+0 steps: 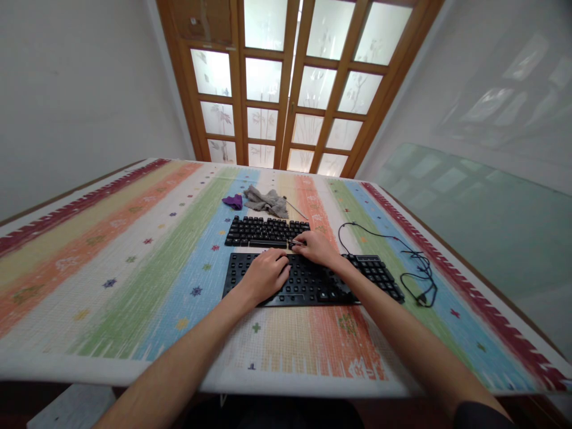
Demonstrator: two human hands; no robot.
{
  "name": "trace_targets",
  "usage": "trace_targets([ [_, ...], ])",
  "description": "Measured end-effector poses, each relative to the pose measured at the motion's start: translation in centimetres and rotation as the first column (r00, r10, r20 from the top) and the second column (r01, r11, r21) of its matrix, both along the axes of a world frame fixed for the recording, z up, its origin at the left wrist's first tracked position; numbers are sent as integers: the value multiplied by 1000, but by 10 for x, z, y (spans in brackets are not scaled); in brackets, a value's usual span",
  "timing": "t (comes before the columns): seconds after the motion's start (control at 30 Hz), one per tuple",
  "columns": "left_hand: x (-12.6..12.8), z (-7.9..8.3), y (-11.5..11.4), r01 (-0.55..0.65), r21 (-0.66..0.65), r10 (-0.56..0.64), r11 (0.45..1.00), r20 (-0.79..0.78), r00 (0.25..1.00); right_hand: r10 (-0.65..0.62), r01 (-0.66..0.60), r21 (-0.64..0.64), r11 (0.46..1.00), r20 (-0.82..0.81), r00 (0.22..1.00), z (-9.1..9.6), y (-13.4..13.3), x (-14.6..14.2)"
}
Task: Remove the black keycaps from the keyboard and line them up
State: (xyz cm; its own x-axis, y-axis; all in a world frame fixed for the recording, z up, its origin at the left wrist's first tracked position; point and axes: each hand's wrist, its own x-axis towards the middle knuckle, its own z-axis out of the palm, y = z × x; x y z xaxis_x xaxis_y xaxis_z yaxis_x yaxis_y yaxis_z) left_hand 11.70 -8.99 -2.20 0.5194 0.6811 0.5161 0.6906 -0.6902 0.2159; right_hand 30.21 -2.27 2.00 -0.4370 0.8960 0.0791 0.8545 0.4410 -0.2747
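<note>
Two black keyboards lie on a striped, many-coloured tablecloth [134,280]. The near keyboard [308,289] is full-size, and my left hand [264,276] rests on its upper middle with fingers curled. My right hand [316,246] reaches past its top edge to the front right corner of the smaller far keyboard [263,231]. The fingertips are pinched there on something small I cannot make out.
A black cable [404,262] loops on the cloth to the right of the near keyboard. A grey cloth [267,201] and a small purple item [233,201] lie behind the far keyboard. A wooden door with frosted panes [290,89] stands beyond the table.
</note>
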Motion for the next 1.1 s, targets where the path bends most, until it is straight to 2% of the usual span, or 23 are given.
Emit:
trace_targets([
  [0.27, 0, 0, 0, 10, 9, -10, 1000, 7, 1000, -34, 36, 51, 998, -34, 999, -9, 5, -1],
  [0.53, 1, 0, 0, 8, 3, -8, 1000, 4, 1000, -34, 39, 88, 995, -62, 998, -8, 4, 1],
  [0.7, 1, 0, 0, 6, -4, -6, 1000, -11, 1000, -19, 39, 112, 993, -170, 985, -6, 0, 11],
  [0.83, 0, 1, 0, 13, -4, -13, 1000, -8, 1000, -14, 51, 113, 992, -305, 952, -3, -11, 28],
  [1.1, -1, 2, 3, 53, 9, -54, 999, 57, 997, 128, -100, 96, 990, -362, 923, 15, -52, 66],
])
